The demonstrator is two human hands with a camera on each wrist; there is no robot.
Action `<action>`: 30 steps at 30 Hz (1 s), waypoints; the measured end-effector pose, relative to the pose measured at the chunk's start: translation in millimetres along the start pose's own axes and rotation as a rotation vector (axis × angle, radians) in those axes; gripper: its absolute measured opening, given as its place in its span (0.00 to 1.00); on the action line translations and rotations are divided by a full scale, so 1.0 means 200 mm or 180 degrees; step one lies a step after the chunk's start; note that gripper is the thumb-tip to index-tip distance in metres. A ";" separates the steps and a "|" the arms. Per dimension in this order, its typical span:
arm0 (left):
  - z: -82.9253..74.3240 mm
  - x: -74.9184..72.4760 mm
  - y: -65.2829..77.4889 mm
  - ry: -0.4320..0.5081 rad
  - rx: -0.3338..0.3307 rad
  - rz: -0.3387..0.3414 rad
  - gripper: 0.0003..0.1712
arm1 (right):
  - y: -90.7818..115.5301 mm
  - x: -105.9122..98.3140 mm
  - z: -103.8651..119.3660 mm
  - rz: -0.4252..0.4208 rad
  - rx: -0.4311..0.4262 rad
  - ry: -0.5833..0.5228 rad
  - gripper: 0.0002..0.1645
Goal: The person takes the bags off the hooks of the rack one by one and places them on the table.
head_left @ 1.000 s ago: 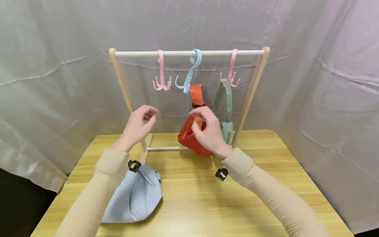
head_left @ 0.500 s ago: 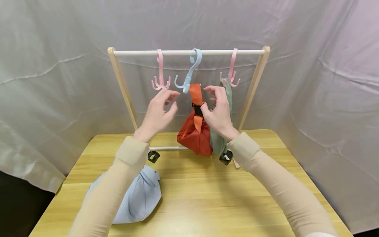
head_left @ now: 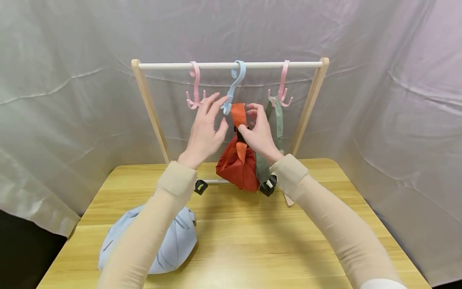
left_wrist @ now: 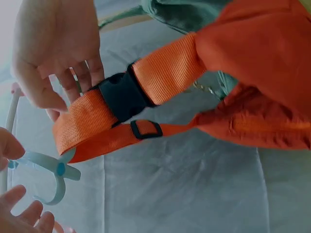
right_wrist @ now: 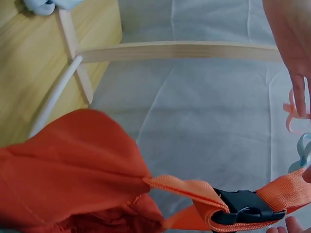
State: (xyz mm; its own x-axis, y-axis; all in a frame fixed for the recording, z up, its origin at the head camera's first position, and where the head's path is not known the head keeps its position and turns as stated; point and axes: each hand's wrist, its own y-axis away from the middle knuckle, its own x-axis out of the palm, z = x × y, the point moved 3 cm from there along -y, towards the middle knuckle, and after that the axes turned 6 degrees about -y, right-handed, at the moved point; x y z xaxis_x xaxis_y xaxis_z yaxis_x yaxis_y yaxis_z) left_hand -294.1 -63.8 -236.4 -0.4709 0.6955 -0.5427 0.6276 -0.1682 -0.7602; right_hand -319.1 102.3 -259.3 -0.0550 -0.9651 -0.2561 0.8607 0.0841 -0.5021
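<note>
A red bag (head_left: pixel 231 168) hangs by its orange strap (head_left: pixel 238 114) from the blue hook (head_left: pixel 237 80) at the middle of the rack. Close to that hook's left side, my left hand (head_left: pixel 205 130) is raised with its fingers extended and holds nothing. My right hand (head_left: pixel 260 134) is at the strap's right, fingers loosely bent, thumb near the black buckle (left_wrist: pixel 124 97). In the left wrist view its fingers lie beside and partly behind the strap; whether they touch it I cannot tell. The right wrist view shows only some of the right hand's fingertips.
A white bar (head_left: pixel 166 66) on wooden legs (head_left: pixel 311 102) carries the hooks. A pink hook (head_left: pixel 195 82) is at left; another pink hook (head_left: pixel 283 80) at right bears a green bag's strap (head_left: pixel 279 124). A light blue bag (head_left: pixel 178 243) lies on the wooden table (head_left: pixel 260 249), partly behind my left arm.
My left hand has moved up and right to the blue hook, its fingers straightening. My right hand has risen beside the orange strap, then shifted slightly left. The red bag still hangs in place.
</note>
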 end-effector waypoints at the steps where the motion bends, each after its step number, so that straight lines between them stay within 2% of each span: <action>1: 0.00 0.01 0.00 -0.0026 0.0004 0.0045 0.30 | 0.00 0.00 0.00 0.0018 0.0066 -0.0017 0.33; 5: 0.01 0.02 -0.01 -0.0109 0.0020 0.0164 0.30 | -0.02 0.02 -0.01 0.0071 0.0240 -0.0197 0.31; 11: 0.04 0.03 -0.02 -0.0120 -0.0035 0.0180 0.28 | -0.01 0.03 -0.03 0.0179 0.0366 -0.0508 0.27; 18: 0.05 0.03 -0.02 -0.0100 -0.0096 0.0211 0.29 | 0.02 0.03 -0.01 0.0167 0.0175 -0.0635 0.21; 26: 0.06 0.03 -0.02 -0.0093 -0.0164 0.0300 0.34 | 0.04 0.04 -0.03 0.0190 -0.0024 -0.0935 0.19; 30: 0.07 0.04 -0.03 -0.0081 -0.0250 0.0438 0.37 | 0.03 0.02 -0.05 0.0130 -0.0217 -0.0727 0.17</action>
State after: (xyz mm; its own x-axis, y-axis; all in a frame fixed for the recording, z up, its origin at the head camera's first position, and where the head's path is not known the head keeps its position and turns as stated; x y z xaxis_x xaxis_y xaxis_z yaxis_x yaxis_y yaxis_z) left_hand -309.6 -66.9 -240.9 -0.3921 0.6516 -0.6493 0.7334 -0.2047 -0.6483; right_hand -318.5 101.1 -272.0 0.1016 -0.9909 -0.0878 0.8233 0.1333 -0.5518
